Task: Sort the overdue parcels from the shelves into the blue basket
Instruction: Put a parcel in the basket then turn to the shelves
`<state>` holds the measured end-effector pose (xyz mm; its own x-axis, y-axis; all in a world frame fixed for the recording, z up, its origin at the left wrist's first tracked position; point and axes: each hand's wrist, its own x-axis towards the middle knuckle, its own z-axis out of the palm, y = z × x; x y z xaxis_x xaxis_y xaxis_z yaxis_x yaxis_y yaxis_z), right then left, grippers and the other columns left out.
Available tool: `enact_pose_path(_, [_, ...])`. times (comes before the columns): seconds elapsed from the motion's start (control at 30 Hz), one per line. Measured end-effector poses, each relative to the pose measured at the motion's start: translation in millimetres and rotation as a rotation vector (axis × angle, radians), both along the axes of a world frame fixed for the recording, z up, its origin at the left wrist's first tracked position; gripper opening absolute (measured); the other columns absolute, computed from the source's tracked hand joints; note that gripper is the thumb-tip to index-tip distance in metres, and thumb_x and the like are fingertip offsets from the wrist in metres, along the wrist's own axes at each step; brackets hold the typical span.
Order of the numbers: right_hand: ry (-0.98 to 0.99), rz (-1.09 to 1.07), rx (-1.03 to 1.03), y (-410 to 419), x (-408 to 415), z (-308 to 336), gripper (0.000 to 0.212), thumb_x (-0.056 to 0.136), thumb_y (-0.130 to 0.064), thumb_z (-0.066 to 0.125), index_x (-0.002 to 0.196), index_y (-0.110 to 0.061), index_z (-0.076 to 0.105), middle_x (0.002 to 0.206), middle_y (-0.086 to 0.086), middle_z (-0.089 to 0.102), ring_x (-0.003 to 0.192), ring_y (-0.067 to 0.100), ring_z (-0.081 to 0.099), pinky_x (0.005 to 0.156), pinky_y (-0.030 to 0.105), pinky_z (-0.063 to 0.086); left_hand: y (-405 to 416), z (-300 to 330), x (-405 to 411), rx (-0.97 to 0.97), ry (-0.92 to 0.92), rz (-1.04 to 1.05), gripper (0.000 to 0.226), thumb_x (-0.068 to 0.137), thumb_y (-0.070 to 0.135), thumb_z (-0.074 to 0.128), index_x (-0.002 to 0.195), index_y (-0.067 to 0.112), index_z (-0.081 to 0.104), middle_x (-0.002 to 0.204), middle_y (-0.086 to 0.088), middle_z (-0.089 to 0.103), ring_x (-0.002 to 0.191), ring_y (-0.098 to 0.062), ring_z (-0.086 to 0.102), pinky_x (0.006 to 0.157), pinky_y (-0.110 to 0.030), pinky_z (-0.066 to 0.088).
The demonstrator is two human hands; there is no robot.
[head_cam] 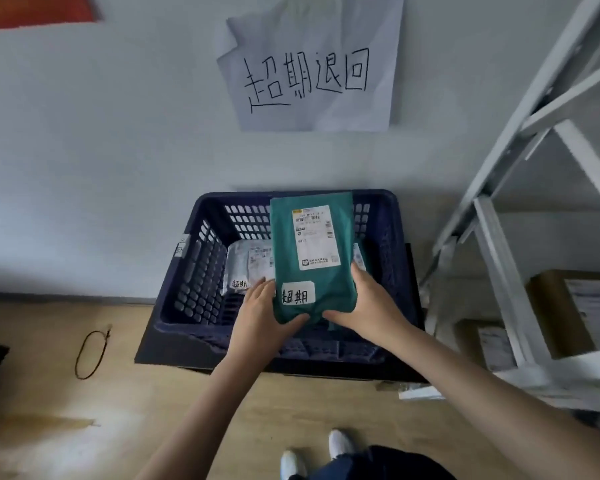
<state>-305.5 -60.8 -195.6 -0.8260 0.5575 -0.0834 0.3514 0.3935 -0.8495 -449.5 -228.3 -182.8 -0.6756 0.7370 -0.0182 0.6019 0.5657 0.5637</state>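
Holding the green parcel [312, 258] by its near end, the left hand [264, 313] and right hand [368, 306] each curl a thumb over the top and fingers beneath, keeping it flat and label-up above the blue basket [187, 271]. That two-sided grip probably steadies the soft bag for lowering beside the white parcel [248, 266] already inside, under the handwritten wall sign [309, 64]; a boxed parcel [575, 306] waits on the shelf [499, 254]
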Motion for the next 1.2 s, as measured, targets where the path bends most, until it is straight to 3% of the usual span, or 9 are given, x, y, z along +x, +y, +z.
enact_pose_path(0.1, [-0.126,-0.038,0.029,11,-8,-25,0.106,0.067,-0.055,0.086,0.152,-0.039,0.025,0.137,-0.013,0.054,0.121,0.007,0.058,0.096,0.036,0.055,14,-21,-12,-0.087,-0.011,-0.083,0.076,0.077,0.047,0.082,0.137,0.012,0.049,0.138,-0.003,0.053,0.137,-0.024,0.041,0.114,-0.043,0.039])
enact_pose_path(0.27, [-0.284,-0.086,0.037,26,-17,-45,0.105,0.065,-0.049,0.089,0.151,-0.032,0.031,0.136,-0.011,0.056,0.121,0.008,0.058,0.096,0.031,0.053,35,-44,-30,-0.129,-0.097,-0.261,0.075,0.079,0.041,0.082,0.139,0.014,0.046,0.139,-0.002,0.051,0.136,-0.021,0.039,0.115,-0.033,0.033])
enact_pose_path(0.4, [-0.415,-0.091,0.015,39,-29,-60,0.118,0.055,-0.058,0.087,0.153,-0.025,0.03,0.145,-0.003,0.051,0.128,0.016,0.055,0.103,0.04,0.051,52,-59,-64,-0.259,-0.227,-0.421,0.092,0.079,0.044,0.082,0.151,0.017,0.033,0.153,-0.001,0.039,0.145,-0.021,0.03,0.12,-0.036,0.027])
enact_pose_path(0.5, [-0.451,-0.065,0.013,44,-40,-66,0.104,0.065,-0.038,0.09,0.151,-0.022,0.035,0.142,0.0,0.05,0.126,0.02,0.055,0.099,0.034,0.05,62,-71,-85,-0.399,-0.189,-0.563,0.099,0.082,0.04,0.081,0.157,0.013,0.024,0.162,-0.006,0.029,0.151,-0.023,0.022,0.124,-0.039,0.02])
enact_pose_path(0.67, [-0.486,-0.055,-0.035,48,-52,-83,0.099,0.07,-0.027,0.09,0.153,-0.025,0.036,0.156,-0.001,0.038,0.126,0.02,0.054,0.091,0.027,0.044,72,-96,-97,-0.453,-0.301,-0.578,0.089,0.082,0.034,0.083,0.153,0.018,0.033,0.155,-0.004,0.041,0.14,-0.021,0.04,0.113,-0.032,0.032])
enact_pose_path(0.8, [-0.612,-0.026,-0.13,51,-51,-94,0.073,0.073,-0.016,0.089,0.138,-0.02,0.056,0.135,0.0,0.063,0.12,0.02,0.061,0.094,0.03,0.049,69,-116,-99,-0.48,-0.437,-0.588,0.091,0.079,0.035,0.085,0.154,0.022,0.034,0.156,0.0,0.043,0.14,-0.018,0.043,0.113,-0.033,0.035])
enact_pose_path(1.1, [-0.745,0.042,-0.13,55,-61,-111,0.086,0.066,-0.031,0.093,0.142,-0.021,0.053,0.137,-0.001,0.063,0.119,0.021,0.061,0.102,0.036,0.051,75,-139,-102,-0.615,-0.311,-0.666,0.102,0.077,0.04,0.086,0.156,0.017,0.027,0.161,-0.007,0.035,0.145,-0.026,0.036,0.12,-0.043,0.031])
enact_pose_path(1.2, [-0.723,0.034,-0.115,52,-59,-100,0.078,0.071,-0.027,0.091,0.14,-0.02,0.056,0.135,0.0,0.064,0.118,0.022,0.062,0.102,0.034,0.05,74,-136,-102,-0.643,-0.247,-0.684,0.101,0.082,0.043,0.081,0.159,0.016,0.022,0.163,-0.009,0.029,0.147,-0.029,0.031,0.122,-0.045,0.028])
